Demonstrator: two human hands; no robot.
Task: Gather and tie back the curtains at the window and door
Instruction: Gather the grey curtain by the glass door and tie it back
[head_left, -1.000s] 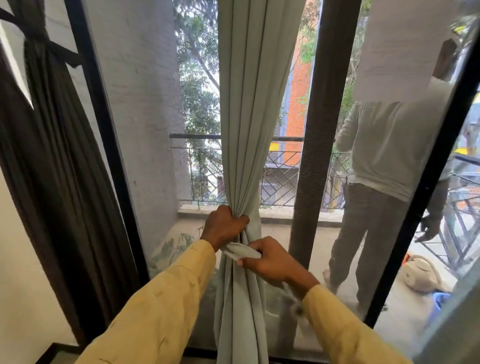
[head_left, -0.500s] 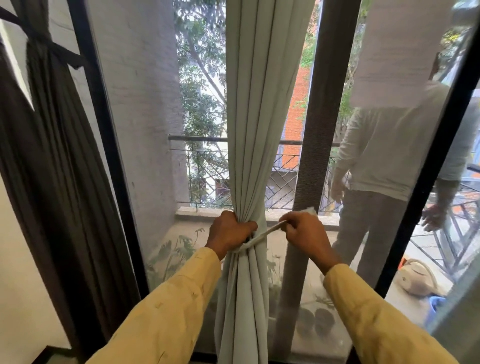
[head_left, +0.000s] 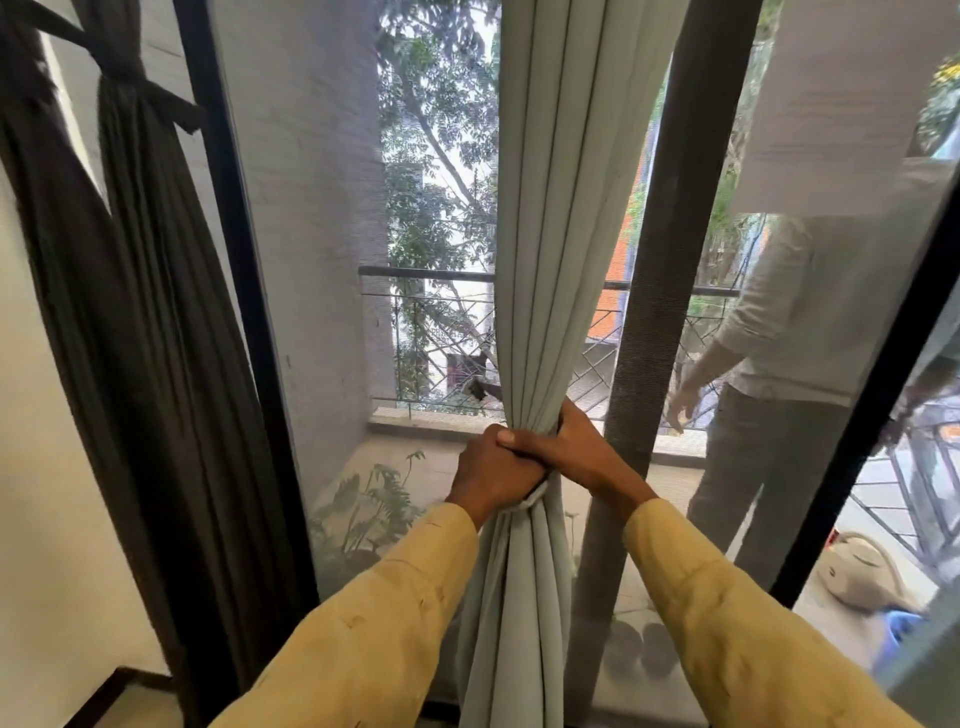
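Change since half a second earlier: right hand (head_left: 576, 452), which had been pulling the tie-back strip out to the right of the pale curtain, had come back in against the bunch; the strip no longer stretched across open air.
Pale curtain (head_left: 540, 260): hung gathered into one narrow bunch just left of the dark vertical frame post (head_left: 654, 312), pinched at its waist by both hands.
Left hand (head_left: 493, 475): closed round the front of the bunch at the waist, knuckles toward the camera.
Right hand: wrapped over the left hand and round the right side of the bunch, fingers reaching behind the cloth; both hands pressed together and clamped on the fabric.
Tie-back strip (head_left: 532, 499): only a short loop showed beneath the left hand, tight against the curtain; whether it was knotted could not be told.
Dark curtain (head_left: 156, 260): well left of the pale curtain, already tied near its top.
Step judged: cinching the tie round the pale curtain.
Risk: slack when one hand lets go would let the strip loosen and the folds spill out; uneven gathering could leave an outer pleat outside the loop.
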